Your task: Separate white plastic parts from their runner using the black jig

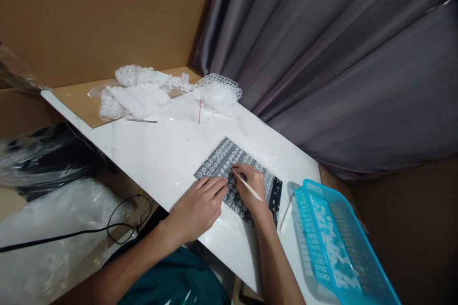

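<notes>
A dark grey tray (218, 162) with rows of small white round parts lies flat on the white table (157, 152). My left hand (197, 209) rests on the tray's near edge, fingers stretched forward and flat on it. My right hand (253, 186) is closed in a pinch on a thin white stick (247, 185), whose tip touches the tray's middle rows. Both forearms reach in from the bottom of the view.
A blue plastic basket (343, 243) holding white parts stands at the table's right end. Heaps of white perforated sheets (143, 93) and a red stick (199, 110) lie at the far end. Grey curtain hangs on the right, brown cardboard behind. Plastic bags and a black cable lie left.
</notes>
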A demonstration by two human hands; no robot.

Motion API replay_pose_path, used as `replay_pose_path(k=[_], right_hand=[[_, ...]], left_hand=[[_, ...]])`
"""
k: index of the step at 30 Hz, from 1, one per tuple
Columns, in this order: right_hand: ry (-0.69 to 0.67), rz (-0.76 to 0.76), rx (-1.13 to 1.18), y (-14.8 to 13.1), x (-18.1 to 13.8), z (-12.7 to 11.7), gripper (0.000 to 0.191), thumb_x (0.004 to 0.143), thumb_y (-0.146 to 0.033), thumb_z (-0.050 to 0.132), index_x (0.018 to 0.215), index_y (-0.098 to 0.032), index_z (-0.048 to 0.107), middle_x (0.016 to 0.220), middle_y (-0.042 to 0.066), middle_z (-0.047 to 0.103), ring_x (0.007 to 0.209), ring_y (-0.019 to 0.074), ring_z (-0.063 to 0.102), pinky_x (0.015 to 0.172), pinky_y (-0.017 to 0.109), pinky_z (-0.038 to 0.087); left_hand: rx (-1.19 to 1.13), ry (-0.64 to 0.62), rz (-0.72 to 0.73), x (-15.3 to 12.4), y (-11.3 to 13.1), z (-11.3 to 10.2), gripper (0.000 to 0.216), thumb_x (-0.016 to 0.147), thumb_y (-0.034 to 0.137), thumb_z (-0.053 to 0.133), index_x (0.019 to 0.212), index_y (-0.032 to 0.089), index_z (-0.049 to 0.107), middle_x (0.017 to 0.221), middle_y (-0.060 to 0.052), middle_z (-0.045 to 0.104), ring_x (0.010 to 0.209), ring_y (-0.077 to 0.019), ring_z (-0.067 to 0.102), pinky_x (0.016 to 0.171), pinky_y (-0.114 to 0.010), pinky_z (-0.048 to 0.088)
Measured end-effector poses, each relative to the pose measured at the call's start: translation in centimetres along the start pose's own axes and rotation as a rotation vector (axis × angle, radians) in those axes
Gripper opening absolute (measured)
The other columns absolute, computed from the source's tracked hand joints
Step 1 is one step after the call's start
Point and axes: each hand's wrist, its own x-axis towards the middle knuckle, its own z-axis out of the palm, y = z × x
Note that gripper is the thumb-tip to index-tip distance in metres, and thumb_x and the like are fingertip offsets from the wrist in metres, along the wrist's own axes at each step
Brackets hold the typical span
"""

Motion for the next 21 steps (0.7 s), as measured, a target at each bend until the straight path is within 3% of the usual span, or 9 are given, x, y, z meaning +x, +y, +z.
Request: replay_pose_path(k=[6,10,14,17,21], right_hand=[[-0.018,-0.063,-0.253,0.3,0.1,1.1,0.024,0.100,-0.016,0.057,0.109,-0.025,0.078,0.114,0.008,0.082,0.104,0.0265,0.077,0.088,0.035,0.057],[0.109,0.096,-0.024,0.2,0.7,1.2,0.018,0.102,-0.026,0.061,0.095,-0.025,0.078,0.106,0.007,0.084,0.096,0.0265,0.079,0.085,0.035,0.058],[0.274,0.297,0.314,0.6,1.3,0.3,0.025,0.096,-0.042,0.073,0.079,-0.024,0.074,0.096,0.008,0.085,0.084,0.0271,0.078,0.073,0.035,0.059],[0.233,0.304,0.414,1.1,1.4,-0.3,0.023,0.092,-0.042,0.078,0.079,-0.023,0.075,0.100,0.009,0.085,0.090,0.0279,0.079,0.078,0.037,0.060],[0.163,0.234,0.384,1.2,1.2,-0.4,0.019,0.092,-0.038,0.079,0.080,-0.023,0.076,0.108,0.010,0.085,0.103,0.0298,0.079,0.093,0.042,0.060]], left_hand=[[-0.004,0.018,0.007,0.1,0.0,0.2,0.041,0.107,0.020,0.048,0.146,0.012,0.059,0.152,-0.015,0.064,0.146,-0.0299,0.054,0.123,-0.049,0.039],[-0.019,0.033,0.008,0.1,0.0,0.1,0.041,0.106,0.020,0.050,0.146,0.013,0.058,0.151,-0.015,0.064,0.145,-0.0295,0.055,0.122,-0.049,0.040],[-0.033,0.041,-0.003,0.1,0.0,0.1,0.045,0.105,0.019,0.050,0.149,0.014,0.056,0.151,-0.013,0.064,0.145,-0.0290,0.055,0.122,-0.048,0.039],[-0.040,0.028,-0.013,0.1,0.0,0.1,0.046,0.106,0.020,0.048,0.152,0.016,0.054,0.152,-0.012,0.063,0.145,-0.0288,0.054,0.122,-0.049,0.040],[-0.041,0.012,-0.015,0.0,-0.1,0.1,0.047,0.107,0.020,0.047,0.153,0.015,0.053,0.154,-0.012,0.061,0.146,-0.0284,0.053,0.122,-0.049,0.040]])
